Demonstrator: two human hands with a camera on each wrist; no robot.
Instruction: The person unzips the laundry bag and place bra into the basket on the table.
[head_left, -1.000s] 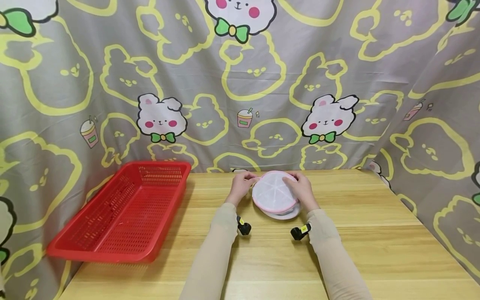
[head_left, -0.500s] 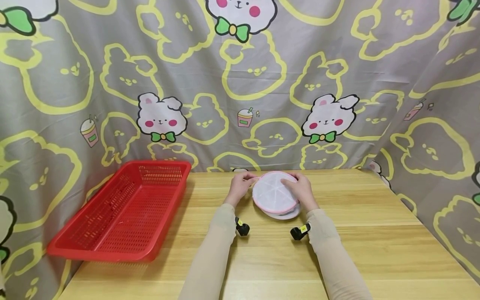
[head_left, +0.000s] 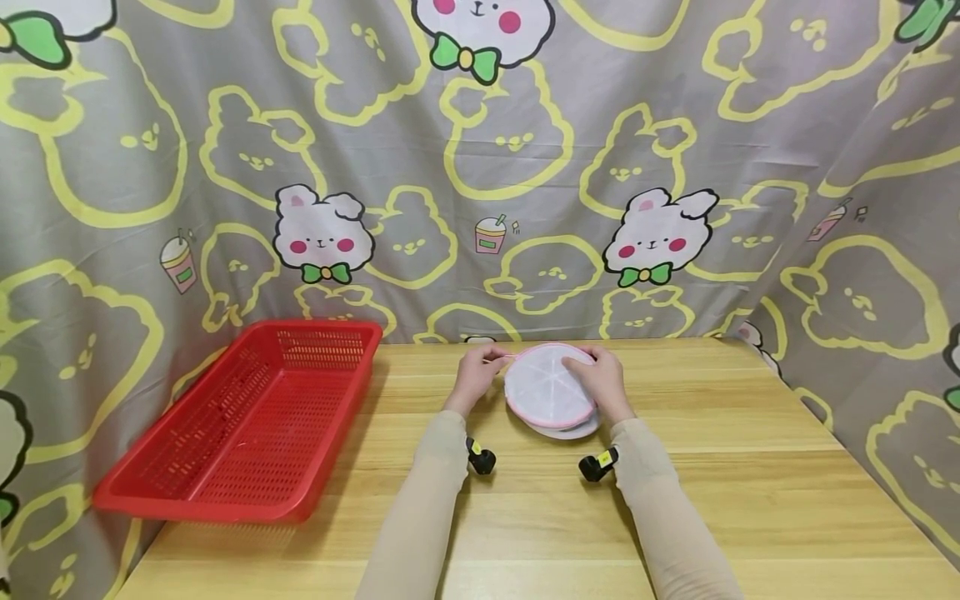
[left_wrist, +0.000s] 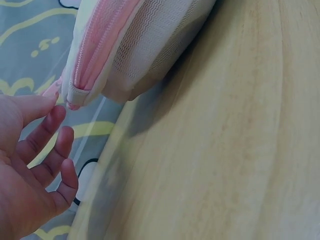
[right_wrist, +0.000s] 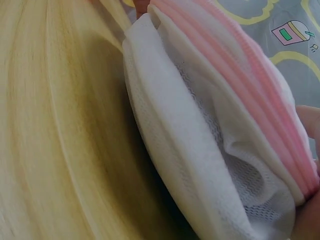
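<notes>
Beyond your left hand [head_left: 477, 379] and right hand [head_left: 604, 382], the head view shows a grey curtain [head_left: 540, 150] with yellow outlines and white rabbits, behind a wooden table [head_left: 750, 483]. Left of your left hand sits a red basket [head_left: 217, 510], its slotted floor showing. Between your hands is a round mesh bag [head_left: 550, 390], pale face up; your right hand grips its right side, thumb on top. From the left wrist, your left thumb and forefinger pinch a pink tab [left_wrist: 51, 90] beside the zip [left_wrist: 97, 50]. From the right wrist, the bag's white side creases below the zip, contents hidden.
</notes>
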